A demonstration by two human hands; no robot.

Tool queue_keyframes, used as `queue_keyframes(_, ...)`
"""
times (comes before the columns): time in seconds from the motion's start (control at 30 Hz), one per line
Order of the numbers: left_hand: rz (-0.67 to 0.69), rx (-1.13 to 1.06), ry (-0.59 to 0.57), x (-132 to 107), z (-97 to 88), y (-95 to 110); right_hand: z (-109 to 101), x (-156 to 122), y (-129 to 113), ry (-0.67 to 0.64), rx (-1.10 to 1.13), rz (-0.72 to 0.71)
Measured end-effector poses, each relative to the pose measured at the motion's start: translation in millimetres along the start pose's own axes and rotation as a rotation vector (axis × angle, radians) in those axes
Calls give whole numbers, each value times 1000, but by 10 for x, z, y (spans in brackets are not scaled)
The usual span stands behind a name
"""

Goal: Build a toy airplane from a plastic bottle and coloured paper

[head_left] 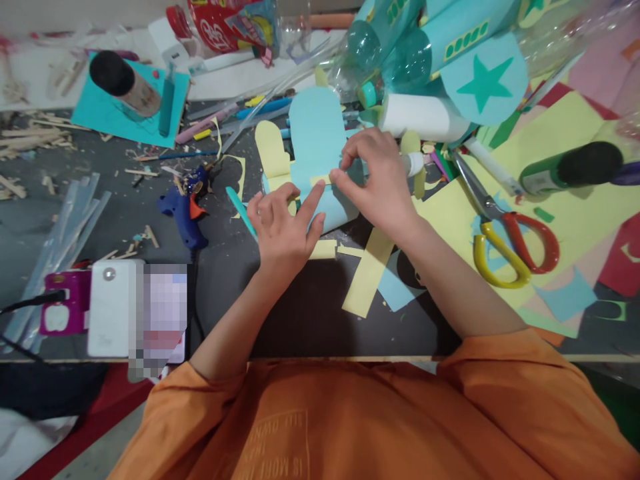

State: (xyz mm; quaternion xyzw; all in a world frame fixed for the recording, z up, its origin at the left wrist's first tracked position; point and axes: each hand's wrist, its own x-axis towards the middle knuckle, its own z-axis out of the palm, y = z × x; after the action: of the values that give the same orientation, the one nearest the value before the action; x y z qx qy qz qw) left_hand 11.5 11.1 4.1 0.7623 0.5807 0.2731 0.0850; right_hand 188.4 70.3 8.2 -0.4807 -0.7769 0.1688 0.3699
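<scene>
A light blue paper piece (pixel 317 127) with a rounded top stands out from a blue paper-wrapped body (pixel 337 210) in front of me. A short yellow paper strip (pixel 320 180) lies across the fold between them. My left hand (pixel 285 223) has its fingers apart, the index fingertip pressing at the strip. Thumb and index of my right hand (pixel 377 177) come together at the strip's right end; what lies between them is too small to make out. A rounded yellow paper piece (pixel 270 147) rises left of the blue one. Near my left fingers a turquoise strip (pixel 240 210) sticks out.
A blue glue gun (pixel 185 207) lies to the left, with a power bank (pixel 113 307) nearer the edge. Scissors (pixel 505 227) rest on yellow paper at right. Blue-decorated plastic bottles (pixel 410 57) lie behind. Cut yellow strips (pixel 367 273) lie close to my right forearm.
</scene>
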Motion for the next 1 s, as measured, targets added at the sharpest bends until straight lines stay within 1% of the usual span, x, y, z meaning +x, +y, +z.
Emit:
queue_keyframes(0.17, -2, -4, -3, 8, 1, 13, 49, -4, -9, -1, -41, 29)
queue_keyframes(0.33, 13, -36, 21, 2, -17, -34, 73, -3, -51, 12, -66, 61)
queue_keyframes(0.5, 101, -88, 51, -14, -10, -63, 75, 2, -65, 24, -96, 53)
queue_keyframes(0.63, 180, -127, 22, -13, 30, -70, 78, 2, -48, 9, -98, 57)
queue_keyframes(0.83, 153, -148, -33, -10, 35, -81, 72, 15, -71, 14, -97, 62)
queue_keyframes(1.0, 151, -156, -37, -14, 23, -73, 26, 29, -107, 22, -110, 50)
